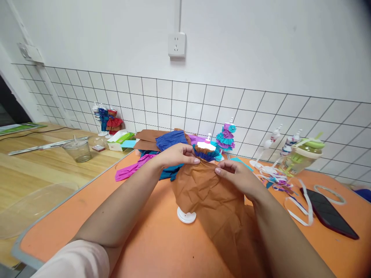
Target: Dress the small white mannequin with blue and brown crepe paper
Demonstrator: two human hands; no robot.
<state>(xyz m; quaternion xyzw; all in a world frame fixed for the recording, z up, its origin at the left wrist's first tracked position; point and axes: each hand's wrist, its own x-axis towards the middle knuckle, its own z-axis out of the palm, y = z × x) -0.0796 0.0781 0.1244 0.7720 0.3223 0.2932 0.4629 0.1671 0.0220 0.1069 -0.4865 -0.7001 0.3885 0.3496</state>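
Nearest in the line of the white dress form (pixel 205 145) is its round base (pixel 186 216), seen against the orange table (pixel 150 239); the brown paper (pixel 214 197) hangs in front of the form, hiding its middle, its length running from the form's waist toward the near right; the left hand (pixel 184 154), closer to the form, pinches the paper's top edge between thumb and fingers, just below the form's ruffles (pixel 205 153); the right hand (pixel 236 175), to the form's right, holds the same edge in a narrow pinch; behind the form, leftward, lies blue crepe paper (pixel 172 139); beyond it, rightward, stands a purple-and-turquoise figure (pixel 226 137).
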